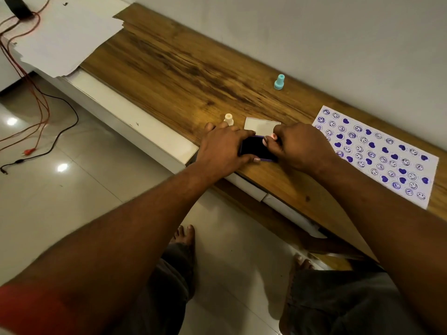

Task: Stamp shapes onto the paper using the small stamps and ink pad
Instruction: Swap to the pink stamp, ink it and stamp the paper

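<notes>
Purple ink pad (256, 148) sits at the near tabletop (169, 68) edge, left hand (222, 151) clamped around its left side, right hand (300, 146) pinching a small pink stamp (273, 136) onto it. Step looks like inking; next move calls for a lift and carry right to the paper (377, 153), nearly full, so free space is tight. Beyond: cream stamp (229, 119), clear lid (261, 125), teal stamp (279, 81).
</notes>
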{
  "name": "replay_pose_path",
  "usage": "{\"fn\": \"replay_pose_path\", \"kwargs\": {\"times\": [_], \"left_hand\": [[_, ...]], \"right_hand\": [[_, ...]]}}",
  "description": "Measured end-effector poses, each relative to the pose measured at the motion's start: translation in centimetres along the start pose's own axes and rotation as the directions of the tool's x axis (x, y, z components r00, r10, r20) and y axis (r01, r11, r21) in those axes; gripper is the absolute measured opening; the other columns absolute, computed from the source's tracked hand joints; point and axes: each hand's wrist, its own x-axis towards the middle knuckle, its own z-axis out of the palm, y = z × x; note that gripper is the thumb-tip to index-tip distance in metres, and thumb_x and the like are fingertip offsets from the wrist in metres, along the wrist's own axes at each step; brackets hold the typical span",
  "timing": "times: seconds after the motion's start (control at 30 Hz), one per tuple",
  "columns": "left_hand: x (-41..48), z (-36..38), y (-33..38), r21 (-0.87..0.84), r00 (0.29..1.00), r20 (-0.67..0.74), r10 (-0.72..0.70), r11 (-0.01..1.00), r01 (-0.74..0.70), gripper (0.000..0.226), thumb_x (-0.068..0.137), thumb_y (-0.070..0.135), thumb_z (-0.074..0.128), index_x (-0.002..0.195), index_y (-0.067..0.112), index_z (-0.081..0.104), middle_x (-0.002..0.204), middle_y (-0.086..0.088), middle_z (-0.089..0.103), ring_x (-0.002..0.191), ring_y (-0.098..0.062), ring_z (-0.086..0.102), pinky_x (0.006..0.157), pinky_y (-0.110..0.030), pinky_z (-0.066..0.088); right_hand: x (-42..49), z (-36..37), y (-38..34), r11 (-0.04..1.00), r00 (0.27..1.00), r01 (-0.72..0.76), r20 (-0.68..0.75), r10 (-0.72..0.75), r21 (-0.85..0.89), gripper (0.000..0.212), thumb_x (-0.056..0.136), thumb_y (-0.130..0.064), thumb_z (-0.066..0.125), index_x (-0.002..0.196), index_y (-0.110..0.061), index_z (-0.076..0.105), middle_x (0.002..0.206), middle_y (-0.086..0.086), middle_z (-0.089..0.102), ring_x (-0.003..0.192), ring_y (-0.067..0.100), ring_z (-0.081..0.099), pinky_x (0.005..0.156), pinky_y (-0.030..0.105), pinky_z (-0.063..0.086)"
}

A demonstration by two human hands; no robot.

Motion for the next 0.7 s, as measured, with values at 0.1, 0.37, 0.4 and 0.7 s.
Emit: {"fn": "replay_pose_path", "kwargs": {"times": [0.1, 0.37, 0.4, 0.7], "left_hand": [[-0.09, -0.08, -0.04, -0.019, 1.000, 0.001, 0.007, 1.000, -0.007, 0.074, 0.087, 0.073, 0.062, 0.149, 0.035, 0.053, 0.136, 0.006, 0.067, 0.126, -0.022, 0.055, 0.101, -0.046, 0.034], [0.00, -0.46, -0.35, -0.020, 1.000, 0.025, 0.019, 1.000, -0.019, 0.073, 0.088, 0.072, 0.062, 0.150, 0.035, 0.053, 0.136, 0.006, 0.067, 0.128, -0.022, 0.053, 0.103, -0.046, 0.033], [0.04, -0.50, -0.32, -0.014, 0.999, 0.026, 0.028, 1.000, -0.027, 0.073, 0.088, 0.072, 0.063, 0.149, 0.035, 0.053, 0.136, 0.006, 0.067, 0.127, -0.023, 0.053, 0.102, -0.046, 0.033], [0.10, -0.10, -0.12, 0.034, 0.998, 0.047, 0.052, 0.998, -0.054, 0.072, 0.088, 0.075, 0.058, 0.147, 0.033, 0.055, 0.134, 0.005, 0.067, 0.125, -0.022, 0.054, 0.100, -0.045, 0.032]], "right_hand": [[-0.08, -0.06, -0.09, 1.000, 1.000, 0.002, 0.007, -0.002, 0.002, 0.046, 0.103, -0.050, 0.043, 0.098, -0.010, 0.066, 0.081, 0.014, 0.066, 0.074, 0.031, 0.060, 0.062, 0.041, 0.047], [-0.22, 0.10, 0.26, 1.000, 1.000, -0.001, 0.001, 0.001, 0.021, 0.043, 0.102, -0.050, 0.045, 0.092, -0.012, 0.064, 0.072, 0.004, 0.054, 0.068, 0.025, 0.055, 0.058, 0.033, 0.036], [-0.21, 0.14, 0.34, 1.000, 1.000, -0.001, -0.007, 0.001, 0.023, 0.042, 0.102, -0.050, 0.045, 0.091, -0.013, 0.063, 0.071, 0.002, 0.052, 0.067, 0.025, 0.054, 0.056, 0.031, 0.034], [-0.18, 0.37, 0.56, 1.000, 0.999, 0.026, -0.020, -0.025, 0.013, 0.046, 0.102, -0.052, 0.043, 0.092, -0.013, 0.064, 0.075, 0.006, 0.060, 0.067, 0.022, 0.054, 0.057, 0.032, 0.036]]}}
